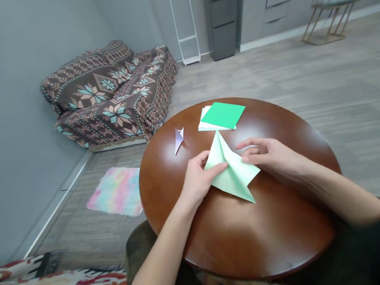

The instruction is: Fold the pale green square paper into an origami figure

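A sheet of light green folded paper (230,179), creased down its middle, is held a little over the round table. My left hand (202,174) pinches its left side, with the thumb on top and the fingers behind. Beside the right flap is my right hand (265,154), its fingers loosely bent and apart; its fingertips are at the paper's edge, and I cannot tell whether they touch it. One point of the paper aims away from me, another toward me.
On the brown round table (185,201) lie a stack of square paper with a green sheet (224,115) uppermost and a small purple folded-paper piece (178,139). Beyond stand a patterned sofa (109,93) and a chair (341,0). A pastel rug (116,191) is at left.
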`<state>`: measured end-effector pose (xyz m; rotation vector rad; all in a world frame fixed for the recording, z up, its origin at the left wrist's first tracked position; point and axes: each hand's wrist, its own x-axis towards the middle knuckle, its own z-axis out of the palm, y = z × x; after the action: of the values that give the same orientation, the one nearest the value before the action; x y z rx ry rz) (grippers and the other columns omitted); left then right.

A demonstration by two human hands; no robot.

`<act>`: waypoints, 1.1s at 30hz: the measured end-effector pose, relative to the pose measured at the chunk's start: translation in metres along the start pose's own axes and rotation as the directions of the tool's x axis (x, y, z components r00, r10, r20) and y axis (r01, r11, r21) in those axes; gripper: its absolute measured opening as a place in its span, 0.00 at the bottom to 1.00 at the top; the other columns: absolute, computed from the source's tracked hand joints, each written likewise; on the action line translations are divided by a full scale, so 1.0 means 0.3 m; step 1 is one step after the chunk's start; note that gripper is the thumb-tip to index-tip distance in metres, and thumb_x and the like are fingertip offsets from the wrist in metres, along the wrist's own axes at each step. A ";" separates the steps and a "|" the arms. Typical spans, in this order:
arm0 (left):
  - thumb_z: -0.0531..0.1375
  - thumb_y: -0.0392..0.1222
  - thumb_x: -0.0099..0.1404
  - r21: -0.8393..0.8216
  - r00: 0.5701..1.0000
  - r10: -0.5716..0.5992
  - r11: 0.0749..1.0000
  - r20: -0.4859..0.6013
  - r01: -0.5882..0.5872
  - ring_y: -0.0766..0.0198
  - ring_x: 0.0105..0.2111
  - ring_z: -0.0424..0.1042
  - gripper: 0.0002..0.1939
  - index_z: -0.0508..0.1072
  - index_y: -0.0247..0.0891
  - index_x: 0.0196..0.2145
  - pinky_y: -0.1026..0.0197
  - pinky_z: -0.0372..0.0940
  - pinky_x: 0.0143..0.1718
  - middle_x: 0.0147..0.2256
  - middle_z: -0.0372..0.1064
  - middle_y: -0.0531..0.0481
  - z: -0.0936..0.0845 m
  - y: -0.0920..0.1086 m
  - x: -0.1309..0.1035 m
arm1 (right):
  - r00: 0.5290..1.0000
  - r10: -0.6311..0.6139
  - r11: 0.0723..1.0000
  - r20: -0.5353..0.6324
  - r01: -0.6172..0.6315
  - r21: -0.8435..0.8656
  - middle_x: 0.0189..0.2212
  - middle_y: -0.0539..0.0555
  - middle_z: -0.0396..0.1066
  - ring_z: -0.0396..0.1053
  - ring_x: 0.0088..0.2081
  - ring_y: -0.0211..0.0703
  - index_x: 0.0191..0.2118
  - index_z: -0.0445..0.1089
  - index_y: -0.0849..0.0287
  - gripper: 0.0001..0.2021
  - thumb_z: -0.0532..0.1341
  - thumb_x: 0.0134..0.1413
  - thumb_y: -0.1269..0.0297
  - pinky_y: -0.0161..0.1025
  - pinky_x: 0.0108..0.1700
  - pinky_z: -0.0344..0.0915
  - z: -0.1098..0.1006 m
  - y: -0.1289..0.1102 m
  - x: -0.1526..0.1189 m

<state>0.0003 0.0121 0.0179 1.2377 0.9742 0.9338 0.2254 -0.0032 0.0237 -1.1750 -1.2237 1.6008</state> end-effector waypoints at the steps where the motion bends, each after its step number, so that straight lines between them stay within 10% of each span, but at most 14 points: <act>1: 0.74 0.45 0.50 0.007 1.000 0.004 1.000 0.001 -0.004 0.59 0.36 0.73 0.21 0.78 0.34 0.41 0.61 0.66 0.38 0.39 0.77 0.46 0.000 -0.003 0.004 | 1.000 -0.019 1.000 -0.007 0.019 -0.016 0.30 0.51 0.77 0.72 0.31 0.40 0.48 0.70 0.58 0.24 0.74 0.46 0.57 0.38 0.35 0.64 -0.003 0.003 0.000; 11: 0.74 0.48 0.51 0.000 0.999 -0.044 0.999 -0.016 0.044 0.57 0.34 0.76 0.21 0.80 0.33 0.39 0.59 0.68 0.37 0.39 0.80 0.44 -0.023 -0.045 0.040 | 0.870 -0.354 0.933 -0.345 0.305 -0.188 0.29 0.51 0.73 0.69 0.31 0.40 0.32 0.70 0.58 0.15 0.74 0.40 0.61 0.38 0.36 0.64 -0.093 0.012 0.039; 22: 0.72 0.56 0.52 -0.048 0.984 -0.163 0.986 -0.074 0.159 0.59 0.31 0.75 0.23 0.81 0.34 0.38 0.58 0.71 0.33 0.35 0.79 0.43 -0.032 -0.054 0.059 | 0.817 -0.438 0.892 -0.376 0.345 -0.292 0.30 0.53 0.73 0.70 0.31 0.42 0.30 0.70 0.58 0.14 0.73 0.43 0.57 0.40 0.36 0.66 -0.161 0.056 0.059; 33: 0.71 0.54 0.55 -0.126 0.989 -0.150 0.981 0.017 0.151 0.56 0.35 0.78 0.24 0.80 0.32 0.42 0.55 0.73 0.39 0.38 0.80 0.39 -0.029 -0.069 0.071 | 0.908 -0.238 0.971 -0.344 0.228 -0.070 0.27 0.52 0.75 0.72 0.30 0.42 0.35 0.69 0.57 0.20 0.73 0.43 0.50 0.39 0.32 0.69 -0.162 0.086 0.073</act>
<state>-0.0003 0.0330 -0.0049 1.0452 0.9738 0.8585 0.2652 0.0235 -0.0110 -1.2183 -1.1066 1.1417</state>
